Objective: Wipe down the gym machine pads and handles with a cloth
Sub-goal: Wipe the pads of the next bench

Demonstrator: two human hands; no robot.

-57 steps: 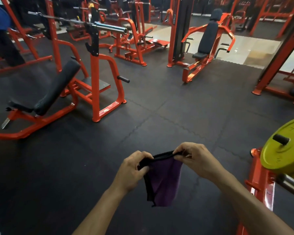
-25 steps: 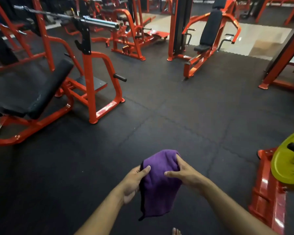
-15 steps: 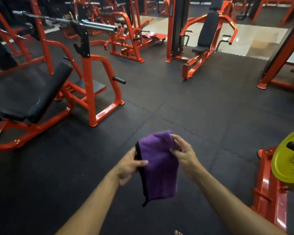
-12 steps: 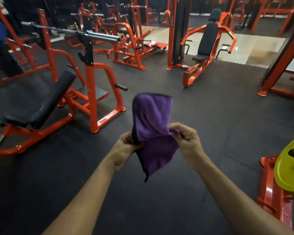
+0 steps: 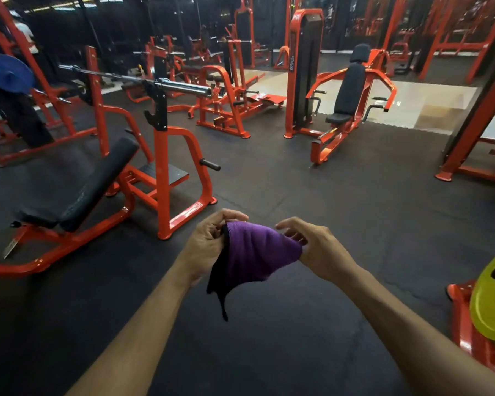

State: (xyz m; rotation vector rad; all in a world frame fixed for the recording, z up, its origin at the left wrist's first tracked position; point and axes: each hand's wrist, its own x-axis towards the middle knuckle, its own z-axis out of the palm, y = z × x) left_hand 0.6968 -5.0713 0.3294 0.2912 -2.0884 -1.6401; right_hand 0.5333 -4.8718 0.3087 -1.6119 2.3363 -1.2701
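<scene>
The cloth (image 5: 257,252) is purple on its upper face with a black underside and edge, bunched into a rounded fold at the top and trailing to a dark pointed tail below. It hangs in the air in front of me, above the black rubber floor (image 5: 340,218), stretched between my two hands. My left hand (image 5: 209,241) grips its left edge, fingers curled round the black hem, thumb arched over the top. My right hand (image 5: 312,247) holds the other end — the fabric runs in under the palm, the lower fingers look closed on it while the upper fingers spread loosely above, though the exact pinch is hidden by the cloth itself. Ahead and to the left stands an orange incline bench (image 5: 160,178) with a black back pad (image 5: 97,181) and a chrome barbell (image 5: 180,87) on its rack; further off to the right is an orange seated press machine (image 5: 340,110) with black seat and backrest. A yellow weight plate (image 5: 492,304) is cut off at the right edge, and the far machines blur into the dim background.
</scene>
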